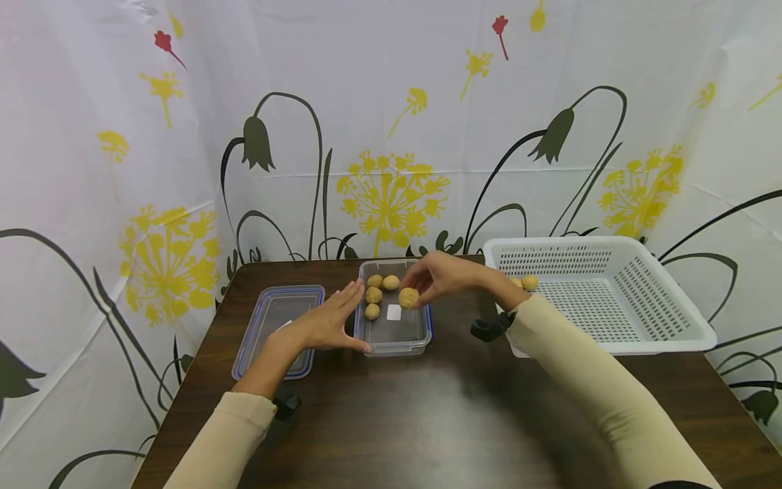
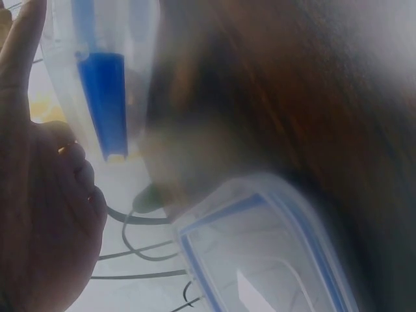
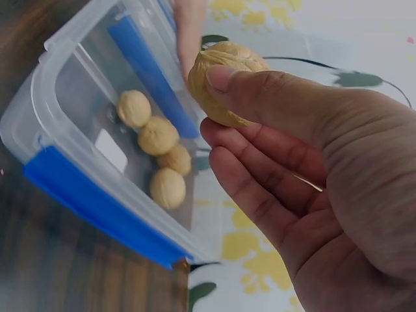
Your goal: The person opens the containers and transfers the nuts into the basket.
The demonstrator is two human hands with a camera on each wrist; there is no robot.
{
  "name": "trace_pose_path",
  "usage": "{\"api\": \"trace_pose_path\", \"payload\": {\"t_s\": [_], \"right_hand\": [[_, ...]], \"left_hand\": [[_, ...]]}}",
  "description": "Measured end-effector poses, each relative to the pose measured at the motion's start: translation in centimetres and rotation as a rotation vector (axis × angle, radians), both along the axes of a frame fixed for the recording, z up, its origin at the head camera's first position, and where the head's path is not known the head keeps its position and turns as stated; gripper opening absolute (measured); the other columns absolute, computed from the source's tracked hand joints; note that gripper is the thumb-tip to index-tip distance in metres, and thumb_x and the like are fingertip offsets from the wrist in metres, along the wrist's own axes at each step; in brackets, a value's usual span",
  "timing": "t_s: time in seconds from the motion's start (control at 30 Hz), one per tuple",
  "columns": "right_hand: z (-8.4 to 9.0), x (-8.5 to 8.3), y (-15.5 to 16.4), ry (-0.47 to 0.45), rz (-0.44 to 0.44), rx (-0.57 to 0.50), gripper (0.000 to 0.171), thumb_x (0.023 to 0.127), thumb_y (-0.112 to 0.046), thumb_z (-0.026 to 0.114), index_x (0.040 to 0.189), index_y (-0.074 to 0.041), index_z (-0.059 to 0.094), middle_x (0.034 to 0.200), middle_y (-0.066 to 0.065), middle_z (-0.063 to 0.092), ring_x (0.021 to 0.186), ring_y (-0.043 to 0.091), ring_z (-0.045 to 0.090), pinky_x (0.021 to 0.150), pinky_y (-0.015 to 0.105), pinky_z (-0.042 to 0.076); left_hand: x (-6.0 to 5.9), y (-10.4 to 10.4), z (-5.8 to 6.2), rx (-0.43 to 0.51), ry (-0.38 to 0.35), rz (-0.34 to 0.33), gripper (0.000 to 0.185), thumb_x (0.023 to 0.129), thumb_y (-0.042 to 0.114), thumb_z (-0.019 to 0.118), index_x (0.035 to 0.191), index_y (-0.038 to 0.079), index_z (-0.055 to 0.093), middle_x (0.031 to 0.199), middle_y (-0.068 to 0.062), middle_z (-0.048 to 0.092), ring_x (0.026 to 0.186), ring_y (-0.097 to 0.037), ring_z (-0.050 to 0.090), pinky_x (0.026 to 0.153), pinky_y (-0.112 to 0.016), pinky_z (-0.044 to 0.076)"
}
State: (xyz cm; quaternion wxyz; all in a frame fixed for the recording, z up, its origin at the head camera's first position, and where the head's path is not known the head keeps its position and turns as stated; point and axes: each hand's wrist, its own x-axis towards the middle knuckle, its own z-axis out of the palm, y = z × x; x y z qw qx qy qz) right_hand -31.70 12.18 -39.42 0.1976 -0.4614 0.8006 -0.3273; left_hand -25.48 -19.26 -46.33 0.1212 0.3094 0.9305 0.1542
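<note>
Dark wooden table (image 1: pixel 427 421), floral curtain (image 1: pixel 391 122) behind, right fingers (image 3: pixel 260 97) pinching walnut (image 1: pixel 408 297), left fingers (image 1: pixel 348 299) straight.

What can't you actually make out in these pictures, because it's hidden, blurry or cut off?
- Basket: in the head view the right hand and wrist cover its near-left corner, so the walnuts there cannot be counted.
- Lid: the left wrist view is blurred and cut off by the bottom edge.
- Container: the right wrist view crops its far end.
- Held walnut: the thumb and fingers cover part of it.
</note>
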Motion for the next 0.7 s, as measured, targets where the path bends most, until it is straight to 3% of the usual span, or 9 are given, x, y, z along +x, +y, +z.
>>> {"api": "trace_pose_path", "payload": {"t_s": [0.37, 0.7], "right_hand": [[1.1, -0.7, 4.6, 0.029, -0.119, -0.031, 0.035, 0.084, -0.008, 0.09, 0.117, -0.002, 0.078, 0.102, 0.005, 0.078, 0.091, 0.016, 0.074, 0.084, 0.031, 0.063], [2.1, -1.6, 10.0, -0.058, -0.245, -0.043, 0.041, 0.084, -0.004, 0.089, 0.122, 0.002, 0.075, 0.108, 0.012, 0.078, 0.095, 0.019, 0.074, 0.084, 0.026, 0.062]], "left_hand": [[0.1, -0.1, 0.0, -0.009, 0.001, -0.004, 0.132, 0.083, 0.065, 0.082, 0.168, -0.004, 0.009, 0.177, -0.02, 0.001, 0.164, -0.037, 0.006, 0.132, -0.055, 0.011], [0.1, 0.0, 0.1, -0.01, 0.002, -0.006, 0.132, 0.083, 0.065, 0.082, 0.168, -0.003, 0.008, 0.177, -0.019, 0.0, 0.164, -0.036, 0.005, 0.132, -0.055, 0.01]]}}
